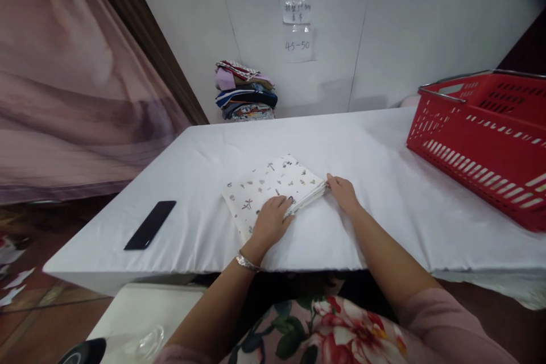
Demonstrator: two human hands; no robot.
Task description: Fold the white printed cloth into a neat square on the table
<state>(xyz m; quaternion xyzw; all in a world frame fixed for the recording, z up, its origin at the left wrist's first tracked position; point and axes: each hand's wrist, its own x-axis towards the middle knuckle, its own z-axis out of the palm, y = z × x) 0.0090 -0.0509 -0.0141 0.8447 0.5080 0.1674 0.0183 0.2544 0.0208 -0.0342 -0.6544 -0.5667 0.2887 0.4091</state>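
A white printed cloth point(273, 182), folded into a layered rectangle, lies at an angle on the white-covered table point(205, 153). Small palm trees and other little motifs are scattered over it. My left hand point(272, 219) rests on its near edge with fingers laid over the fabric, a silver bracelet on the wrist. At the cloth's right corner, my right hand point(342, 192) pinches the stacked layers between thumb and fingers.
A black phone point(150, 225) lies on the left of the table. On the right stands a red plastic basket point(482, 148) with a metal handle. Behind the table's far edge is a pile of folded fabrics point(246, 94). Paper signs point(298, 44) hang on the wall.
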